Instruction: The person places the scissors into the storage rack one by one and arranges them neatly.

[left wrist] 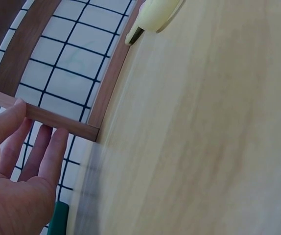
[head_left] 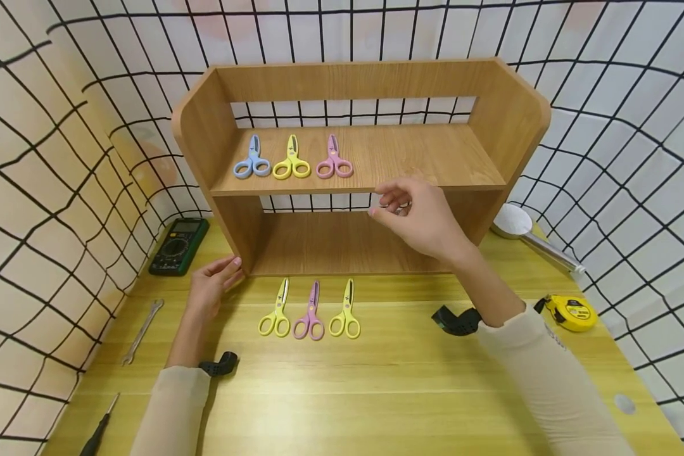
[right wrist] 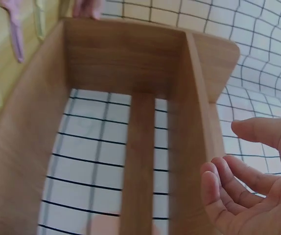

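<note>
Three scissors, blue (head_left: 253,158), yellow (head_left: 292,158) and pink (head_left: 334,158), lie in a row on the upper board of a wooden shelf (head_left: 427,152). On the table in front of it are yellow scissors (head_left: 276,313), purple scissors (head_left: 311,316) and more yellow scissors (head_left: 346,313). My left hand (head_left: 213,282) touches the shelf's lower left side panel (left wrist: 57,120), its thumb tip at the front edge and its fingers along the outer side. By the upper board's front edge, my right hand (head_left: 418,215) is raised, fingers loosely bent around nothing, thumb apart (right wrist: 258,188).
A green multimeter (head_left: 178,248), a wrench (head_left: 142,332) and a black-handled screwdriver (head_left: 98,430) lie on the left. To the right are a metal scoop of white powder (head_left: 513,221) and a yellow tape measure (head_left: 572,313). Black wire grid (head_left: 621,158) surrounds the table.
</note>
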### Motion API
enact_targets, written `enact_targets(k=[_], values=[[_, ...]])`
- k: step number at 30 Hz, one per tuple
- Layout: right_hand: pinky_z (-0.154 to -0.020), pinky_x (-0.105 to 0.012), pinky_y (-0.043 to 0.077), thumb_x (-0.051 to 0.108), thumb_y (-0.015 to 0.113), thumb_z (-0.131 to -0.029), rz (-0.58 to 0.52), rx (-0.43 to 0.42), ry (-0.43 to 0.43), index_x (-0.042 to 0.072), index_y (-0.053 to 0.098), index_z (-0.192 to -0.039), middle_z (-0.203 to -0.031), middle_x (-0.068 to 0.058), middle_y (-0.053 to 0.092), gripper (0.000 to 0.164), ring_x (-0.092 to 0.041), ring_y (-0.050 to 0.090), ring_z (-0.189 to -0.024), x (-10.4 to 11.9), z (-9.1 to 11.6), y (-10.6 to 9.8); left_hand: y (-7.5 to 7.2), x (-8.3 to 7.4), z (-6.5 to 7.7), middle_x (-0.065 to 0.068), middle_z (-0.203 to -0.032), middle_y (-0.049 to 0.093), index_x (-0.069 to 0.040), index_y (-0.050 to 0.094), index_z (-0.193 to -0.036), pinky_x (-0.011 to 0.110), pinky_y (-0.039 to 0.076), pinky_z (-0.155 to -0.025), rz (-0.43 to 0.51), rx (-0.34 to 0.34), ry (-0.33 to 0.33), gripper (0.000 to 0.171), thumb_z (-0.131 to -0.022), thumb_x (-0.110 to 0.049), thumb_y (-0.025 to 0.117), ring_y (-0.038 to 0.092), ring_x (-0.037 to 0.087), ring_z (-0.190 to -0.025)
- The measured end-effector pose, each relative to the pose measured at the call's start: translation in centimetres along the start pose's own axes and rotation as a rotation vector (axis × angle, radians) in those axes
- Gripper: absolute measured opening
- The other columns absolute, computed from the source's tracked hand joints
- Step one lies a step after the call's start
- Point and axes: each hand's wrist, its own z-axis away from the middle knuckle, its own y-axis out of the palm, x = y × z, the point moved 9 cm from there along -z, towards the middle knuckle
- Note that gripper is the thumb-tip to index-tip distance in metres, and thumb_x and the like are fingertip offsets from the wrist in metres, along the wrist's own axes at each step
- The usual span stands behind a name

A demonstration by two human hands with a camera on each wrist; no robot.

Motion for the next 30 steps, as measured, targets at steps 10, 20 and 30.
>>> enact_targets(k=[10, 20, 30], values=[[-0.082, -0.03, 0.061, 0.025, 0.079, -0.093, -0.045, 0.116, 0.072, 0.009, 0.067, -0.123, -0.109, -0.006, 0.072, 0.036, -0.02, 0.067, -0.096, -4.8, 6.0, 5.4, -0.2, -0.1, 0.0, -0.009, -0.107, 0.07, -0.004, 0.068, -0.132, 0.031, 0.055, -0.103, 0.018, -0.006, 0.018, 0.048, -0.09, -0.025, 0.08, 0.075, 0.007, -0.099], [-0.086, -0.037, 0.062, 0.028, 0.081, -0.091, -0.106, 0.213, 0.189, 0.005, 0.064, -0.132, -0.121, -0.014, 0.07, 0.051, -0.025, 0.067, -0.104, -10.3, 10.4, 12.3, -0.1, -0.1, -0.2, -0.008, -0.11, 0.07, -0.006, 0.069, -0.133, 0.028, 0.058, -0.101, -0.001, -0.012, 0.028, 0.049, -0.09, -0.027, 0.08, 0.075, 0.007, -0.099], [-0.08, -0.03, 0.052, 0.032, 0.09, -0.081, -0.07, 0.239, 0.271, 0.003, 0.066, -0.129, -0.11, -0.006, 0.066, 0.062, -0.017, 0.057, -0.092, -12.5, 11.7, 17.0, -0.1, 0.1, -0.2, -0.008, -0.112, 0.068, -0.005, 0.068, -0.134, 0.026, 0.058, -0.099, 0.002, -0.017, 0.016, 0.051, -0.09, -0.027, 0.08, 0.074, 0.006, -0.1]])
